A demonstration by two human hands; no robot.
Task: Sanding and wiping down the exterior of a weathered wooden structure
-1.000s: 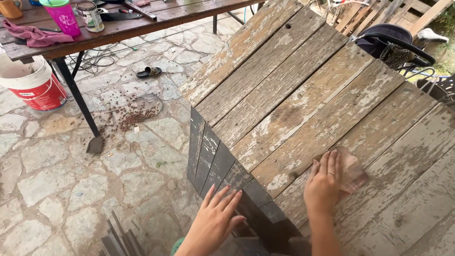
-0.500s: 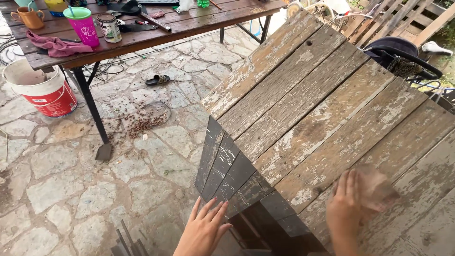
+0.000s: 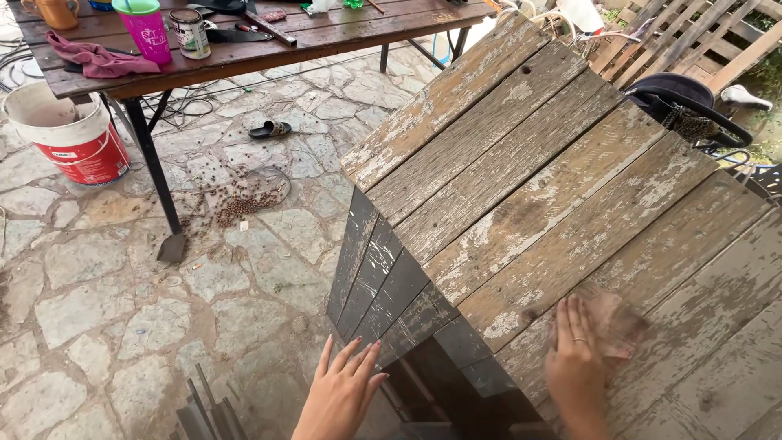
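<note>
On a stone patio floor [image 3: 98, 326], the old plank panel [image 3: 554, 187] lies tilted. Your right hand [image 3: 578, 358] presses sandpaper [image 3: 619, 322] near its lower edge, fingers together. Your left hand [image 3: 342, 391] hangs spread beside the corner. Loose paint may give you splinters.

A white bucket [image 3: 69, 134] with a red label stands on the stone floor, left. On the tabletop [image 3: 342, 28] stands a small labelled tin [image 3: 190, 33], beside a pink printed cup [image 3: 147, 30].
</note>
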